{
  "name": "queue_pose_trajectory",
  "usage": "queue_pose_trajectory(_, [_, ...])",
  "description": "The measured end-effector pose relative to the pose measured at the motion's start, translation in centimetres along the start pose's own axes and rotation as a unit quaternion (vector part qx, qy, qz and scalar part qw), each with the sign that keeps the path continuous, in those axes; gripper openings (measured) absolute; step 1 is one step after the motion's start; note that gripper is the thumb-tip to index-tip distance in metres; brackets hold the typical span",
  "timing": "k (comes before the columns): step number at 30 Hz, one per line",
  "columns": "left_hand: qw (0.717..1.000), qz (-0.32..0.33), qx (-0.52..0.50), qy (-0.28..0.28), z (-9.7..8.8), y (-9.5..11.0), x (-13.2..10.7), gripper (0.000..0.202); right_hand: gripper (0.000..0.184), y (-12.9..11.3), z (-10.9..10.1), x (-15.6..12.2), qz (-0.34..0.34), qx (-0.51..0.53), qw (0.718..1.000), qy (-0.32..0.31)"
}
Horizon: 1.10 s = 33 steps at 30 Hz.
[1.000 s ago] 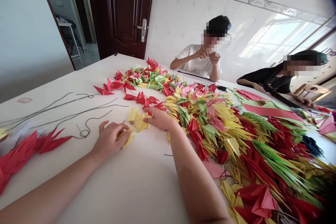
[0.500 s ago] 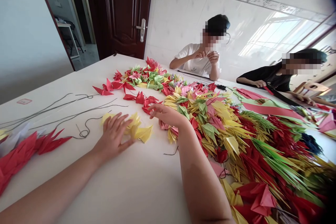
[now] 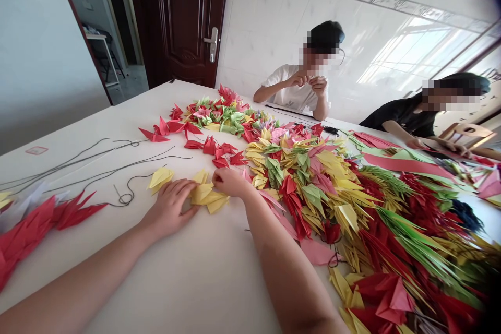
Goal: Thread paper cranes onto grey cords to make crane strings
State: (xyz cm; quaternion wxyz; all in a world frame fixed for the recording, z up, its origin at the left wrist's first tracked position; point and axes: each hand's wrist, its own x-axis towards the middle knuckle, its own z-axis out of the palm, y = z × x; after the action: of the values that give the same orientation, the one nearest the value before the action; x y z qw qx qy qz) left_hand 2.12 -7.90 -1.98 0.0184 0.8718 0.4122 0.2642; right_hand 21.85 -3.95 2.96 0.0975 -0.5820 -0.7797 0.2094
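Note:
A small cluster of yellow folded paper cranes [image 3: 205, 194] lies on the white table [image 3: 188, 282] in front of me. My left hand [image 3: 170, 207] rests on the cluster's left part, fingers curled over the paper. My right hand [image 3: 230, 181] sits at the cluster's right edge with its fingers closed in a pinch on a piece of yellow paper. One yellow crane [image 3: 159, 178] lies apart just left of my left hand. A large heap of red, yellow, green and pink paper cranes [image 3: 332, 188] spreads to the right of my right arm.
Dark threads [image 3: 97, 167] and a loop of thread [image 3: 125, 198] trail across the table's left side. A strung row of red cranes [image 3: 43, 222] lies at far left. Two other people [image 3: 301, 88] [image 3: 422, 115] sit at the far edge, their hands busy. A dark door [image 3: 183, 15] stands behind.
My left hand went from spread flat to curled over the yellow cranes. My right hand pulled back from the big heap toward the yellow cluster and pinched its edge.

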Motion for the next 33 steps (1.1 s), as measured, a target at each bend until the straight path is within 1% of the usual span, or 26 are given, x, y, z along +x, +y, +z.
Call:
queue_pose_trajectory(2, [1.0, -0.01, 0.003, 0.004, 0.0, 0.0, 0.0, 0.039, 0.005, 0.7, -1.0, -0.3, 0.019, 0.038, 0.999, 0.022])
queue_pose_trajectory(3, [1.0, -0.016, 0.008, 0.013, -0.1, 0.1, 0.0, 0.039, 0.007, 1.1, -1.5, -0.5, 0.034, 0.084, 0.995, 0.038])
queue_pose_trajectory(4, [0.999, -0.024, 0.019, 0.028, -0.2, 0.2, 0.0, 0.039, 0.007, 1.4, -2.1, -0.8, 0.044, 0.151, 0.986, 0.053])
queue_pose_trajectory(5, [0.998, -0.037, 0.035, 0.047, -0.3, 0.3, 0.1, 0.039, 0.008, 1.6, -2.6, -1.1, 0.045, 0.232, 0.969, 0.064])
queue_pose_trajectory(7, [0.989, -0.081, 0.079, 0.094, -0.6, 0.5, 0.1, 0.043, 0.015, 2.0, -3.7, -2.0, 0.012, 0.395, 0.916, 0.067])
queue_pose_trajectory(8, [0.983, -0.109, 0.1, 0.111, -0.7, 0.6, 0.2, 0.046, 0.019, 2.1, -4.3, -2.4, -0.016, 0.451, 0.89, 0.06])
queue_pose_trajectory(9, [0.977, -0.138, 0.115, 0.115, -0.8, 0.6, 0.2, 0.051, 0.023, 2.2, -4.8, -2.9, -0.041, 0.489, 0.869, 0.054])
queue_pose_trajectory(10, [0.974, -0.164, 0.122, 0.099, -0.9, 0.5, 0.3, 0.054, 0.026, 2.3, -5.4, -3.4, -0.059, 0.513, 0.855, 0.054])
queue_pose_trajectory(11, [0.973, -0.185, 0.121, 0.065, -0.9, 0.4, 0.4, 0.056, 0.028, 2.3, -5.9, -3.8, -0.069, 0.525, 0.846, 0.062])
queue_pose_trajectory(12, [0.973, -0.198, 0.115, 0.021, -0.9, 0.3, 0.4, 0.057, 0.03, 2.3, -6.4, -4.3, -0.072, 0.527, 0.844, 0.073])
queue_pose_trajectory(14, [0.97, -0.21, 0.107, -0.057, -1.0, 0.1, 0.6, 0.055, 0.03, 2.5, -7.3, -5.0, -0.065, 0.515, 0.849, 0.096])
queue_pose_trajectory(15, [0.969, -0.211, 0.107, -0.078, -1.1, 0.1, 0.6, 0.055, 0.03, 2.6, -7.7, -5.4, -0.06, 0.505, 0.855, 0.104])
queue_pose_trajectory(16, [0.968, -0.21, 0.109, -0.085, -1.2, 0.1, 0.6, 0.055, 0.03, 2.8, -8.0, -5.7, -0.055, 0.492, 0.861, 0.113])
queue_pose_trajectory(20, [0.966, -0.217, 0.124, -0.07, -1.8, 0.1, 0.5, 0.058, 0.029, 3.9, -9.1, -7.1, -0.026, 0.425, 0.889, 0.167])
queue_pose_trajectory(22, [0.962, -0.227, 0.139, -0.063, -2.0, -0.2, 0.4, 0.059, 0.028, 4.4, -9.5, -7.9, -0.011, 0.391, 0.903, 0.178])
queue_pose_trajectory(25, [0.951, -0.259, 0.157, -0.056, -2.3, -0.7, 0.4, 0.063, 0.027, 4.9, -10.2, -9.2, 0.0, 0.351, 0.921, 0.168])
queue_pose_trajectory(29, [0.943, -0.296, 0.142, -0.052, -3.0, -1.2, 0.4, 0.069, 0.026, 5.0, -10.7, -10.3, 0.008, 0.317, 0.935, 0.156])
queue_pose_trajectory(31, [0.941, -0.311, 0.13, -0.027, -3.9, -1.7, 0.3, 0.067, 0.024, 5.0, -10.8, -10.5, 0.014, 0.304, 0.941, 0.147])
queue_pose_trajectory(33, [0.937, -0.331, 0.113, 0.018, -4.9, -2.8, 0.0, 0.062, 0.024, 5.0, -10.9, -10.5, 0.024, 0.294, 0.946, 0.136])
